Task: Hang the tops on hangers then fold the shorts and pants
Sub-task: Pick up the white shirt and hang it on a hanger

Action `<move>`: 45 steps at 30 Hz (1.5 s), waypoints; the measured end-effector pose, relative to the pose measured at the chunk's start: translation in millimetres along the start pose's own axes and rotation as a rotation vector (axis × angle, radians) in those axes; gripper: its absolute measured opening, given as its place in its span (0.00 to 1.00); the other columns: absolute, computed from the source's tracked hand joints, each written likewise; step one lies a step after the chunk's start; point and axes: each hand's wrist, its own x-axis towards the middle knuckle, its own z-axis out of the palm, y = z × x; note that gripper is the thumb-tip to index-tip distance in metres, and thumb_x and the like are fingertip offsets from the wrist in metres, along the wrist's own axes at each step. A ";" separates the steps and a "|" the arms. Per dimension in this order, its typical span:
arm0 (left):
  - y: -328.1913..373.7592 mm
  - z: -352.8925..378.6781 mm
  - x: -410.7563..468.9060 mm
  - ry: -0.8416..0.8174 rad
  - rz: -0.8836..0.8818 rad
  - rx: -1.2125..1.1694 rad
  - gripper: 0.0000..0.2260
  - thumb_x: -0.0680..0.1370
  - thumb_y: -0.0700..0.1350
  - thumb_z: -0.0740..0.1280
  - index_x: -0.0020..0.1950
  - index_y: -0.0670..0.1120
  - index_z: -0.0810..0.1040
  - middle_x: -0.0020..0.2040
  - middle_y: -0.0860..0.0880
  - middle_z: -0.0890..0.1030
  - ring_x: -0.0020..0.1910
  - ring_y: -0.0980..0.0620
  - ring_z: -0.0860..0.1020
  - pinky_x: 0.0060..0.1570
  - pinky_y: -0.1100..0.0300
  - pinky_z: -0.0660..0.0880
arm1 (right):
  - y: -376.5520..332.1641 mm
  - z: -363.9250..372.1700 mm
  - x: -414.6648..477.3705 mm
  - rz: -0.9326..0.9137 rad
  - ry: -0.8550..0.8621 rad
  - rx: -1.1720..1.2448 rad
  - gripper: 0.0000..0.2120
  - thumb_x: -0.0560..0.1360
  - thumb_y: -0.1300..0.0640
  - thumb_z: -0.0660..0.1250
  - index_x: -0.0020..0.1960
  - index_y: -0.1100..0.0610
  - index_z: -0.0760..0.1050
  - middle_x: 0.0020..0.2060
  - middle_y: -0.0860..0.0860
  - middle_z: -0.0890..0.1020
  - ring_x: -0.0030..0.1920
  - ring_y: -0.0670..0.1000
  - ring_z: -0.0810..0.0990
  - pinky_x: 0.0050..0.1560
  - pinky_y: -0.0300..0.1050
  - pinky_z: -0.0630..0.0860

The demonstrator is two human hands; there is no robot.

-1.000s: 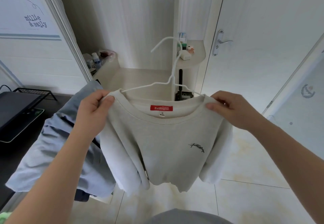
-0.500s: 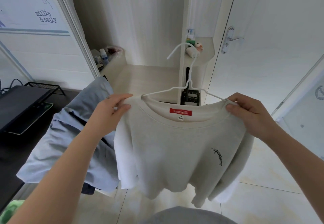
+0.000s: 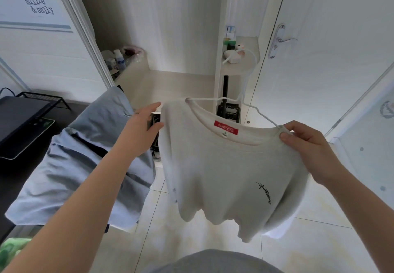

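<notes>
Top (image 3: 223, 176) on hanger (image 3: 206, 99), below right grip (image 3: 307, 140) at its collar

A pale grey cotton sweatshirt (image 3: 223, 176) is hung on a thin white hanger (image 3: 242, 99); a light blue garment (image 3: 81, 157) is draped to its left.

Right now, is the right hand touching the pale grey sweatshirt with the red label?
Touching. The head view shows the right hand pinching the pale grey sweatshirt at its shoulder, thumb on the fabric.
</notes>
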 end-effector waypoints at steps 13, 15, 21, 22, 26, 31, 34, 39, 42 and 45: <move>-1.0 -9.1 37.8 -0.197 0.017 -0.262 0.10 0.82 0.50 0.65 0.62 0.58 0.79 0.56 0.59 0.82 0.55 0.62 0.79 0.61 0.57 0.76 | -27.3 148.3 88.9 0.241 -0.143 0.628 0.08 0.72 0.59 0.68 0.51 0.56 0.81 0.50 0.56 0.84 0.49 0.56 0.83 0.50 0.50 0.81; 1.8 -21.5 47.5 -0.183 0.037 -0.313 0.10 0.82 0.49 0.65 0.62 0.57 0.79 0.55 0.57 0.83 0.55 0.59 0.80 0.62 0.55 0.76 | -38.8 168.9 117.1 0.186 -0.172 0.644 0.09 0.74 0.61 0.68 0.54 0.56 0.81 0.52 0.56 0.84 0.51 0.57 0.83 0.48 0.51 0.82; 1.0 -92.2 104.4 -0.159 0.175 -0.326 0.07 0.82 0.54 0.63 0.56 0.62 0.79 0.51 0.64 0.82 0.52 0.63 0.80 0.56 0.61 0.77 | -99.7 232.2 223.6 -0.061 -0.079 0.458 0.02 0.72 0.55 0.70 0.45 0.51 0.80 0.42 0.54 0.77 0.43 0.54 0.76 0.46 0.51 0.74; 1.9 -104.8 115.1 -0.159 0.203 -0.321 0.06 0.81 0.55 0.63 0.54 0.63 0.78 0.51 0.65 0.82 0.52 0.64 0.80 0.55 0.63 0.77 | -111.1 240.4 240.5 -0.103 -0.066 0.434 0.02 0.73 0.55 0.70 0.44 0.52 0.80 0.40 0.53 0.76 0.41 0.53 0.75 0.45 0.50 0.74; 5.1 -153.3 159.9 -0.145 0.338 -0.261 0.09 0.77 0.61 0.66 0.53 0.60 0.79 0.49 0.64 0.82 0.48 0.64 0.80 0.48 0.68 0.75 | -158.0 273.0 303.8 -0.265 -0.016 0.375 0.03 0.73 0.56 0.69 0.45 0.55 0.78 0.34 0.51 0.75 0.34 0.49 0.74 0.35 0.43 0.74; 6.5 -216.5 221.7 -0.035 0.428 -0.089 0.16 0.69 0.70 0.66 0.48 0.61 0.76 0.46 0.64 0.80 0.45 0.62 0.79 0.47 0.56 0.78 | -217.1 307.7 369.6 -0.418 -0.010 0.302 0.07 0.72 0.53 0.69 0.45 0.56 0.74 0.31 0.47 0.74 0.32 0.47 0.74 0.37 0.44 0.71; 11.8 -248.8 255.8 0.039 0.437 -0.026 0.13 0.73 0.66 0.69 0.48 0.59 0.75 0.43 0.60 0.80 0.41 0.58 0.79 0.45 0.50 0.79 | -260.2 325.9 403.1 -0.486 0.012 0.276 0.08 0.71 0.53 0.69 0.45 0.56 0.73 0.31 0.47 0.74 0.32 0.47 0.73 0.38 0.46 0.70; 24.2 -291.7 313.7 0.189 0.461 0.115 0.15 0.74 0.64 0.68 0.49 0.54 0.72 0.43 0.54 0.80 0.42 0.53 0.79 0.45 0.48 0.78 | -326.3 346.5 464.5 -0.594 0.022 0.191 0.11 0.69 0.51 0.69 0.45 0.56 0.72 0.29 0.44 0.72 0.31 0.46 0.71 0.38 0.44 0.69; 33.9 -312.2 351.7 0.297 0.461 0.196 0.14 0.76 0.62 0.67 0.48 0.55 0.68 0.41 0.54 0.77 0.40 0.51 0.78 0.41 0.52 0.77 | -360.9 356.3 504.5 -0.668 0.044 0.143 0.11 0.69 0.49 0.69 0.44 0.54 0.71 0.31 0.44 0.71 0.33 0.45 0.70 0.40 0.44 0.68; 45.8 -330.0 393.2 0.402 0.464 0.292 0.11 0.79 0.54 0.65 0.54 0.51 0.67 0.41 0.51 0.77 0.39 0.47 0.79 0.42 0.49 0.79 | -396.6 360.4 546.5 -0.754 0.027 0.116 0.12 0.74 0.53 0.69 0.38 0.52 0.67 0.31 0.45 0.68 0.33 0.46 0.67 0.39 0.44 0.65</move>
